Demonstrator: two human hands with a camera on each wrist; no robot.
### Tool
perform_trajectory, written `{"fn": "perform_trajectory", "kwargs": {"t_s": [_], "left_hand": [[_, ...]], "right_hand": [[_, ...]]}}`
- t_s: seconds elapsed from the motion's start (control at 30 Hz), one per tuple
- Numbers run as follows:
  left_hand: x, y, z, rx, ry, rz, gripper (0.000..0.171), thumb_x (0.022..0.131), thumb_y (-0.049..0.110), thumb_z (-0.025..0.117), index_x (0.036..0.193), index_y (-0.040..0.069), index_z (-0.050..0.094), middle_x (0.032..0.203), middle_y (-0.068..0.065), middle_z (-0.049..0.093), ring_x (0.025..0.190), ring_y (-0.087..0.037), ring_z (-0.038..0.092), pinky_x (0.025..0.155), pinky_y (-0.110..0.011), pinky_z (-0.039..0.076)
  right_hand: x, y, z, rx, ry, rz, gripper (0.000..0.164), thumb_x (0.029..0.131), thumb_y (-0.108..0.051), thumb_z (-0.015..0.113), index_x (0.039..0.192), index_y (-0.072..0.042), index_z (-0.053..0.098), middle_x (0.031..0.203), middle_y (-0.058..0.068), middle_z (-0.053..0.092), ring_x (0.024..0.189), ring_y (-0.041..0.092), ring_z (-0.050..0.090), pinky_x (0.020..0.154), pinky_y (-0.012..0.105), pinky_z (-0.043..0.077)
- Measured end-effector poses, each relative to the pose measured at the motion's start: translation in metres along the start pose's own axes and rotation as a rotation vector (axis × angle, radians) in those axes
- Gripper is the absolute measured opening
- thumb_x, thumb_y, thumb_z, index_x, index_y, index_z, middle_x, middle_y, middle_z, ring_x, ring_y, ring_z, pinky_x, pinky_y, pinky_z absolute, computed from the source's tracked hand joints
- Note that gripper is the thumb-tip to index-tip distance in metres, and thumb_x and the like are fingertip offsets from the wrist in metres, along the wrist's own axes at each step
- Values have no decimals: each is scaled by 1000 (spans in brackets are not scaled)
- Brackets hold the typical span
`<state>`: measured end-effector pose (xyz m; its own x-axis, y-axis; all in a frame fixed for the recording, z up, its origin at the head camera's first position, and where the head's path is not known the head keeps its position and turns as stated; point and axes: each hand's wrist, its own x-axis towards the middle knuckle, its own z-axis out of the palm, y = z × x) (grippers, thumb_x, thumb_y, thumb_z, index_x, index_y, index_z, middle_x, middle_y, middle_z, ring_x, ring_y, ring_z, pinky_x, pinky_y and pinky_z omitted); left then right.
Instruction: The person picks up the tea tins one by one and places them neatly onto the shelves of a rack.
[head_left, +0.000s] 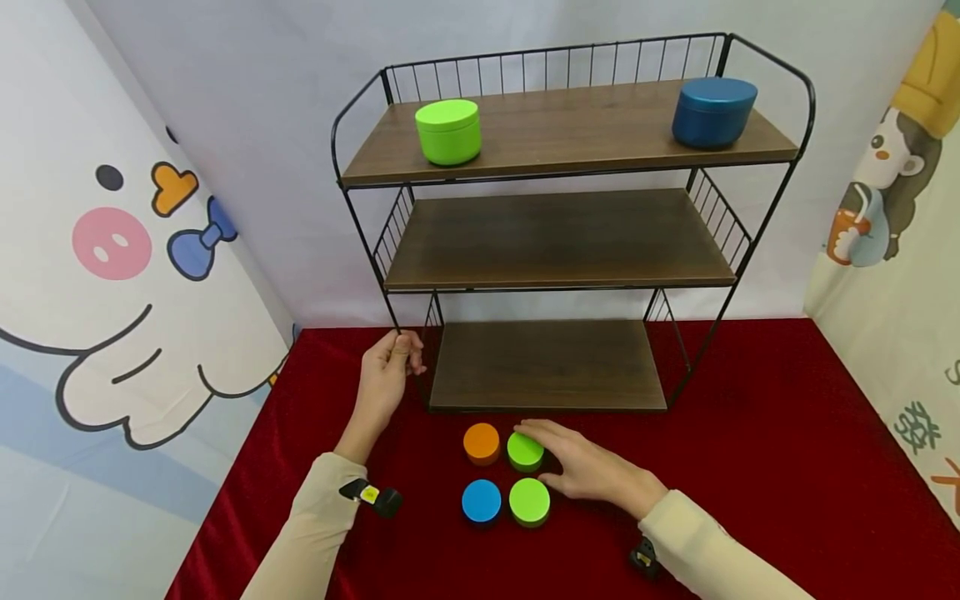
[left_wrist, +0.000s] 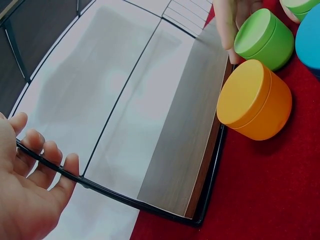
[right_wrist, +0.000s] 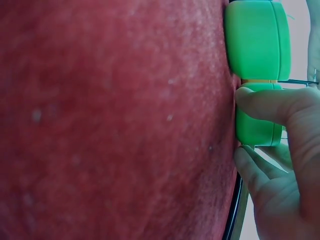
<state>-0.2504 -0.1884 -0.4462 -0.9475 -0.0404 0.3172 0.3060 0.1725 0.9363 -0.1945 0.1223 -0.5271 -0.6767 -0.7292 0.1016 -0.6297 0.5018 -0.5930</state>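
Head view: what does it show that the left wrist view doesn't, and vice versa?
Only head: a green tin and dark blue tin on the top shelf, plus cartoon wall pictures.
Only left wrist: the palm of the left hand and a lid seam on the orange tin.
Both: orange tin, blue tin, two green tins on red cloth, rack, left hand, right hand.

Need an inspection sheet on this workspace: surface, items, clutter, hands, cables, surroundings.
Surface: red cloth, under shelf and containers.
Items: orange container, blue container, near green container and far green container on the cloth; green shelf container and dark-blue container on the three-tier shelf's top board.
Clutter: nothing seen.
Left hand: grips the shelf's left side bar.
Right hand: holds the far green container, thumb opposite fingertips.
Cables: none clearly seen.
Surroundings: cartoon-printed panels left and right; pale backdrop behind.
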Motion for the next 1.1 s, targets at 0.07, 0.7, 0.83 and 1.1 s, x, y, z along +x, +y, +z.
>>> {"fn": "perform_trajectory", "kwargs": {"t_s": [0.07, 0.7, 0.83, 1.1], "left_hand": [[0, 0, 0, 0, -1, 1, 43, 111, 24, 39, 103, -14, 57, 77, -17, 51, 70, -14, 58, 70, -22, 59], [1, -1, 0, 2, 2, 12, 40, 111, 23, 40, 99, -11, 59, 76, -14, 51, 68, -13, 58, 68, -23, 59], [1, -1, 0, 8, 0, 18, 41, 111, 23, 40, 100, -12, 59, 76, -15, 51, 68, -13, 59, 69, -23, 59], [0, -1, 0, -3, 2, 10, 42, 111, 22, 40, 100, -14, 57, 75, -14, 51, 67, -14, 58, 68, -23, 59]], "right_hand": [[0, 0, 0, -1, -2, -3, 69, 93, -8, 76, 153, -2, 43, 157, 20, 43, 143, 35, 48, 112, 49, 48], [7, 1, 4, -5, 22, -33, 58, 92, 0, 75, 145, -1, 52, 144, 17, 56, 130, 30, 58, 106, 43, 54], [7, -1, 2, 3, 20, -22, 58, 92, -1, 76, 144, 0, 52, 143, 17, 56, 129, 30, 59, 105, 43, 54], [6, 0, 1, 12, 28, -15, 57, 91, -1, 77, 143, 0, 52, 141, 17, 57, 127, 30, 60, 104, 42, 55]]}}
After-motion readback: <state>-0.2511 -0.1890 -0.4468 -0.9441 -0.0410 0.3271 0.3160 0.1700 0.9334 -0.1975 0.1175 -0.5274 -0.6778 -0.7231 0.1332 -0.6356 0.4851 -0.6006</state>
